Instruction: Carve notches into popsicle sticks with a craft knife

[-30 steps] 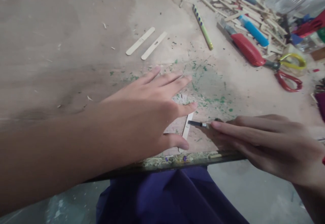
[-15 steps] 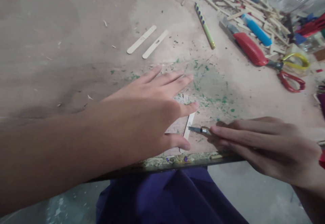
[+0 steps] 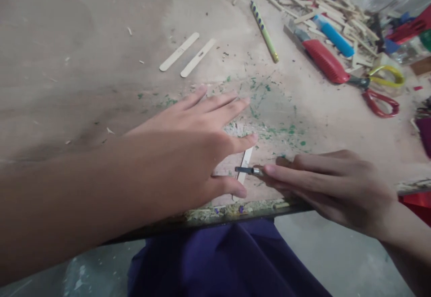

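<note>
Head view: craft knife (image 3: 249,170) across wooden stick (image 3: 248,155)

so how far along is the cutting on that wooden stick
Done: two sticks lie farther back, one showing a slot, and shavings line the board edge. In hand: the left hand pins a stick flat while the right hand holds a knife, blade across it. Left: this stick looks in one piece, so the cut seems barely begun.

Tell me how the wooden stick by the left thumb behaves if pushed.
Flat and thin, the wooden stick probably slides, not rolls. It looks light, so the craft knife could shift it unless the left hand pins it. Likely snaps if bent.
</note>
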### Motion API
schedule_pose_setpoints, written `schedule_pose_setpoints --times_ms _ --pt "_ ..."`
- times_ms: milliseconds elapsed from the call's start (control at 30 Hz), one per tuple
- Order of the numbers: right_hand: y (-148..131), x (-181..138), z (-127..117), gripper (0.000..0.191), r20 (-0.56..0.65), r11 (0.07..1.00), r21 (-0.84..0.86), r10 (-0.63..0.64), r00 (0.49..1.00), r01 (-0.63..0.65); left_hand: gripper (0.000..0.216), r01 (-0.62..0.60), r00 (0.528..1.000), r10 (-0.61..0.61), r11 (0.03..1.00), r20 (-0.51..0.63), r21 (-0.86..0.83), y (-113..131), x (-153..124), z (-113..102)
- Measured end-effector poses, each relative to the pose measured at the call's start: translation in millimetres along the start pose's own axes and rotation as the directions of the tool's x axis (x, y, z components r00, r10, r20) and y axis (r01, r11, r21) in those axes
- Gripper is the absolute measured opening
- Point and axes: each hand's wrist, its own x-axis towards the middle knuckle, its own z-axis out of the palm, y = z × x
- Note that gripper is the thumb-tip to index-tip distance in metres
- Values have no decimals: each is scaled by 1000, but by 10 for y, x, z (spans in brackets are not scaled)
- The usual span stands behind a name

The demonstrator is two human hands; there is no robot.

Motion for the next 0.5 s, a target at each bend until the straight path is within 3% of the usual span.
schedule_pose_setpoints --times_ms 100,233,500 --pt "-22 -8 -24 33 -18 999 -6 37 999 -37 80 -21 999 21 1000 -34 6 -13 -2 25" --pt "-68 -53 -70 31 -47 994 -42 94 994 -96 82 -13 1000 13 1000 1 -1 -2 13 18" --pt "-45 -54 -23 30 -59 993 -89 77 995 -82 78 -12 1000 12 1000 -3 -6 9 21 3"
